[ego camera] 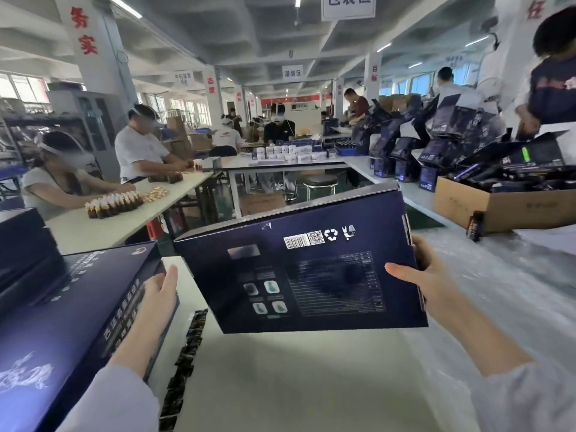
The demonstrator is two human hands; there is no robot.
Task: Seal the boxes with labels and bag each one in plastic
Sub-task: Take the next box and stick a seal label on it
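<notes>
box [299,275] gripped in right hand [428,274]; far face hidden

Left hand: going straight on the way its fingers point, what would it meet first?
Probably the left edge of the held box, just beyond the fingertips of the left hand; depth is unclear.

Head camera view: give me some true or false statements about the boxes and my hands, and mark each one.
1. The right hand grips the held box by its right edge. True.
2. The held box is already in a plastic bag. False: no plastic surrounds it.
3. The left hand lies with straight fingers against the left box. True.
4. The label strip lies on the held box. False: it lies on the table, between the two boxes.
5. The held box's barcode faces the camera. True.
</notes>
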